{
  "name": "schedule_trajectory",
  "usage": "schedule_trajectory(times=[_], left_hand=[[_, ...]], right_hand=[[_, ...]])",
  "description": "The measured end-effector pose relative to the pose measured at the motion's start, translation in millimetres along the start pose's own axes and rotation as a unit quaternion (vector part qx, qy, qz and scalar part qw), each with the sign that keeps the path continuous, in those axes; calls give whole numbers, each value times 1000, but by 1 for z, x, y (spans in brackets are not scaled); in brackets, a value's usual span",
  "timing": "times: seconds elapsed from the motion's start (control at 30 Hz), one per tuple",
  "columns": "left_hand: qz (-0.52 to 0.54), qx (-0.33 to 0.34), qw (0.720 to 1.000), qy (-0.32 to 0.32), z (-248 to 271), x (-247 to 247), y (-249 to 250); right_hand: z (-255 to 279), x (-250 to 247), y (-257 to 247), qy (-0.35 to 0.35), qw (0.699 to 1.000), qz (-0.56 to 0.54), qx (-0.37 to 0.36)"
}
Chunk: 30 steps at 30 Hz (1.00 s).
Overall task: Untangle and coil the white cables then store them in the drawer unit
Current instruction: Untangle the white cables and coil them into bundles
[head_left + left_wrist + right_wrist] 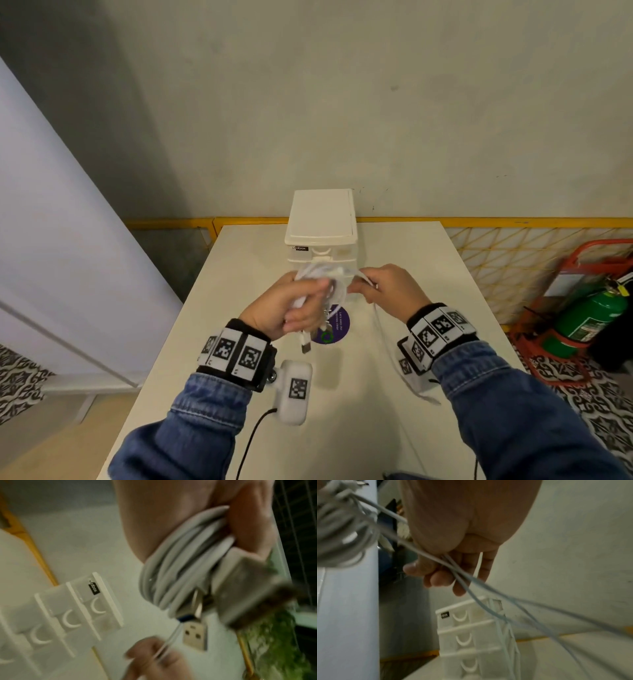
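My left hand [294, 308] grips a bundle of coiled white cable [323, 279] above the table, in front of the drawer unit. The coil [181, 566] runs across my palm, and a USB plug [195, 635] hangs below it. The same plug [306, 346] dangles under my fist. My right hand [383, 286] pinches the loose strand of white cable [471, 588] just right of the coil. That strand [387, 339] trails down past my right wrist onto the table. The white drawer unit [322, 228] stands at the table's far edge with all drawers closed [464, 631].
A white table [359, 394] carries a purple round sticker [337, 323]. A yellow rail [513, 222] and wire mesh run behind the table. A green extinguisher [589, 317] in a red stand sits on the floor at right. A pale panel [51, 222] is at left.
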<state>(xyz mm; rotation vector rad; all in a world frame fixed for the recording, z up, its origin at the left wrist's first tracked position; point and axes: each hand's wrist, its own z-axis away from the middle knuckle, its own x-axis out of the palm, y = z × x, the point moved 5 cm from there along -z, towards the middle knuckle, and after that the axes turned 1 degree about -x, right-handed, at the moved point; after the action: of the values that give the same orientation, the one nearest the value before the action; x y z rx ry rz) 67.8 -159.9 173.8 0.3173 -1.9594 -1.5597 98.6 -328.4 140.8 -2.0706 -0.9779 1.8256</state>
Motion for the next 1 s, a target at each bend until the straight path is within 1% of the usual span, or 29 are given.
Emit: schedule_trajectory(times=[0.07,0.13,0.17,0.23,0.3,0.4,0.47,0.5,0.53,0.57,0.6,0.63,0.67,0.7,0.73,0.77,0.8,0.87,0.9,0.93,0.97,1.0], left_hand=[[97,75,992,-12,-1,-3,20],[179,132,975,17,-2,-11,38],[204,158,965,43,-3,-15,44],[230,210,944,110,-5,-21,52],[252,254,914,191,-7,-27,56],[251,290,861,335,-4,-37,62],[213,292,831,424,1,-49,60],[161,293,819,466,6,-58,58],[78,285,808,510,11,-63,55],[-31,259,793,551,15,-69,51],[-146,225,772,576,18,-72,45],[-257,191,756,571,16,-73,40],[-363,154,747,535,12,-71,33],[-459,106,739,481,7,-67,25],[-525,52,737,422,1,-65,14],[-550,6,750,369,-2,-63,3],[-539,-37,776,325,-3,-61,-5],[-485,-131,832,235,-5,-55,-21],[-465,-182,846,187,-6,-49,-28],[-454,-219,851,145,-5,-43,-33],[-451,-244,850,118,-5,-38,-34],[-451,-253,849,112,-6,-38,-36]], right_hand=[[7,10,14,-27,998,-41,49],[15,21,20,-23,996,-60,54],[18,26,17,-17,997,-62,50],[20,39,6,-11,997,-65,35],[20,55,-2,-21,998,-59,17],[27,76,-14,-34,997,-28,-60],[31,79,-23,-30,995,-10,-99],[33,78,-29,-27,993,-13,-110],[33,75,-33,-20,992,-17,-123],[32,71,-39,-11,991,-22,-135],[32,67,-43,-1,988,-28,-152],[30,60,-48,10,985,-31,-168],[27,54,-50,21,983,-33,-180],[24,49,-52,28,982,-29,-184],[21,43,-53,36,981,-27,-191],[18,39,-52,43,979,-28,-195],[16,35,-49,48,979,-33,-197],[13,29,-35,41,983,-56,-167],[12,29,-28,25,986,-75,-145],[12,30,-21,6,988,-96,-125],[13,32,-17,-13,988,-114,-106],[15,35,-14,-27,987,-130,-91]])
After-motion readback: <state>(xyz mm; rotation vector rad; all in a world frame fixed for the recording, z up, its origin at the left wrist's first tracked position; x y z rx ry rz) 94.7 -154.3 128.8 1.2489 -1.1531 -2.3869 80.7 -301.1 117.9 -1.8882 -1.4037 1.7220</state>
